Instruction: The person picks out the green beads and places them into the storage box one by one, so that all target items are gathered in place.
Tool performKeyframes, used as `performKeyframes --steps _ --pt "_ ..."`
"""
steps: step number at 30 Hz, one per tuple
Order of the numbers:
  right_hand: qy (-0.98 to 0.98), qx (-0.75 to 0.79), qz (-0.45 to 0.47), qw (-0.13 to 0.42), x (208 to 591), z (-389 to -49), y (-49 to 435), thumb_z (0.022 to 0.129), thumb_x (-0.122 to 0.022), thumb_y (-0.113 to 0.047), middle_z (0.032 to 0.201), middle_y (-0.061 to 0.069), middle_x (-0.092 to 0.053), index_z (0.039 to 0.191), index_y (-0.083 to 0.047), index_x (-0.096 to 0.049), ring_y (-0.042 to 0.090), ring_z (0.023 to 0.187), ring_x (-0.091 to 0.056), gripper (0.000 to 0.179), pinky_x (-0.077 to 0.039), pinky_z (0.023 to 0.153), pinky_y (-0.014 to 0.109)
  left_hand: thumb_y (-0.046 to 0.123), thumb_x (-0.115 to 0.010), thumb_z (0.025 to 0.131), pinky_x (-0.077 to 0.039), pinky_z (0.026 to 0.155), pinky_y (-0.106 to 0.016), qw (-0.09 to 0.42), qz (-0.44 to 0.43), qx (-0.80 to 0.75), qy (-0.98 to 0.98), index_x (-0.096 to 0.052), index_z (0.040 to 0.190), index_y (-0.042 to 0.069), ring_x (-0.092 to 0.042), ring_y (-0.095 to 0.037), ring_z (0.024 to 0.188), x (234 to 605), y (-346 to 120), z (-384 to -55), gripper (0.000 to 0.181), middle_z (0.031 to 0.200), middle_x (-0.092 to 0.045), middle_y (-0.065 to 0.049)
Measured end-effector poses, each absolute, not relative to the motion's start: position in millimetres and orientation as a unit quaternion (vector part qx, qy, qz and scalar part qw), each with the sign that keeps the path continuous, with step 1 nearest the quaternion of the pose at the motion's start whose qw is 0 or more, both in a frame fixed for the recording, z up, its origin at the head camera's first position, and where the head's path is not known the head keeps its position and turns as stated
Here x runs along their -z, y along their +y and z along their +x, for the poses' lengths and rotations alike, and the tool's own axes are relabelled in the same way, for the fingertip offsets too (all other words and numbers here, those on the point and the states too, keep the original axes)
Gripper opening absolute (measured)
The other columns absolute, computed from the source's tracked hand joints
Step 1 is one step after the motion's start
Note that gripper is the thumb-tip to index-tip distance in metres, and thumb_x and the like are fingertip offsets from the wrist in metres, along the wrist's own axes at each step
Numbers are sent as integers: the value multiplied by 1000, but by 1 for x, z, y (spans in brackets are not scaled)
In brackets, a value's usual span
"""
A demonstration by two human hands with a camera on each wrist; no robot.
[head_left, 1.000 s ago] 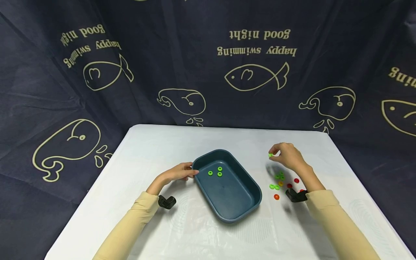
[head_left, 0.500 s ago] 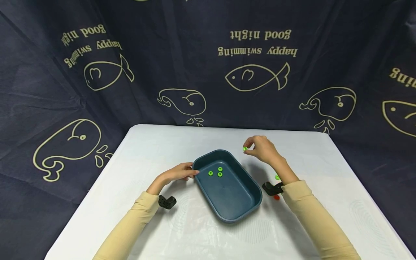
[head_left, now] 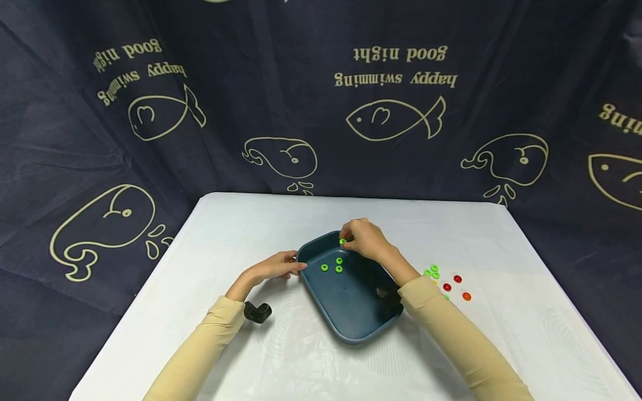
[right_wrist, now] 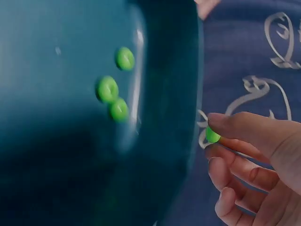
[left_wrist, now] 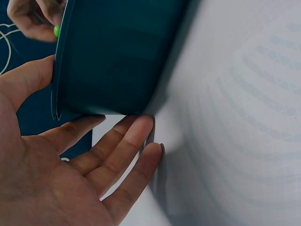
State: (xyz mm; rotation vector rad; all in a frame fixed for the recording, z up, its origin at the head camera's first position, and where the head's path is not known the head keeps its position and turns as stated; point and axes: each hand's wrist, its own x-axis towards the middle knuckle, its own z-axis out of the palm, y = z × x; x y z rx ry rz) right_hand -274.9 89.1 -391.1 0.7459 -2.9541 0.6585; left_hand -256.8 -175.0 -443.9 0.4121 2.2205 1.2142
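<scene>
In the head view my right hand (head_left: 365, 238) is over the far end of a dark blue rectangular bin (head_left: 351, 336). Thumb and forefinger pinch a small green ring (right_wrist: 212, 135), seen close beside the bin's rim in the right wrist view. Inside the bin, near its far left corner, lie three more green rings (head_left: 339, 269). My left hand (head_left: 275, 265) rests against that corner. Seen from the left wrist, its thumb (left_wrist: 33, 75) touches the rim, while the spread, fairly straight fingers lie along the outer wall.
Right of the bin, partly behind the right sleeve, are loose rings on the white table (head_left: 241, 223): several green rings (head_left: 434, 268), red rings (head_left: 457, 279) and an orange ring (head_left: 467, 296). A dark fish-print curtain (head_left: 321, 111) hangs behind.
My right hand has carried the pinched green ring leftward, from beyond the loose rings to over the bin's far end. The left hand and bin have stayed in place.
</scene>
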Motion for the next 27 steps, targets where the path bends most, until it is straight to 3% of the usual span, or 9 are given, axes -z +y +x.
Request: performKeyframes --steps 6,19,27 --pt "-947 -190 259 -13 411 -274 62 80 -73 -9 92 7 -70 92 -7 -71 18 82 -66 12 -54 70 31 34 -51 95 -48 94 -43 285 164 -459 825 -29 144 -4 -59 -30 112 445 -174 -257 65 119 -60 -19" --pt "-951 -155 266 -28 429 -276 47 80 -74 -10 91 6 -69 92 -7 -71 18 80 -66 12 -54 69 31 35 -51 95 -48 95 -42 288 155 -451 830 -21 146 -6 -57 -32 116 442 -175 -258 73 119 -60 -19" --pt "-952 -151 263 -35 438 -277 47 80 -74 -11 89 5 -68 93 -8 -71 17 79 -65 14 -53 69 32 34 -53 94 -49 93 -40 283 150 -452 832 -24 146 -3 -59 -29 113 445 -175 -258 70 118 -61 -17"
